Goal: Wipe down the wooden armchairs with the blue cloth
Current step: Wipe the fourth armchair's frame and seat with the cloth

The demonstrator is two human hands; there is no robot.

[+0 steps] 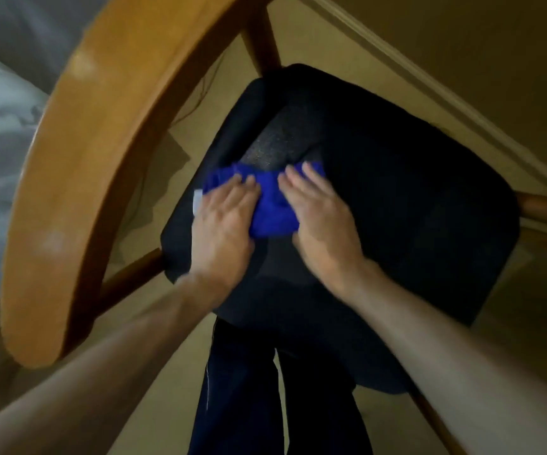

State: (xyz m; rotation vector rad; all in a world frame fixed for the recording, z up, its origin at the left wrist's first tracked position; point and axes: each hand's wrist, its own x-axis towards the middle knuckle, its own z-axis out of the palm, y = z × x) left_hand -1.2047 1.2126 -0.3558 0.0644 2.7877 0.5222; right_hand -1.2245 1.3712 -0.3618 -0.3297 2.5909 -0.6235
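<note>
We press the blue cloth point(270, 205) flat on the armchair's dark seat point(397, 198) with our left hand point(224, 221) and right hand point(323, 218), fingers straight.

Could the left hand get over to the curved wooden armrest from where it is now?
Probably yes. The left hand rests flat on the blue cloth, holding nothing tightly, and the wooden armrest beside it looks unobstructed.

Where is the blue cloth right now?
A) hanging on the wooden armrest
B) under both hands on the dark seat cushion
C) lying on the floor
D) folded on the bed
B: the blue cloth lies bunched on the dark seat cushion, with the left hand and right hand pressing on it.
</note>
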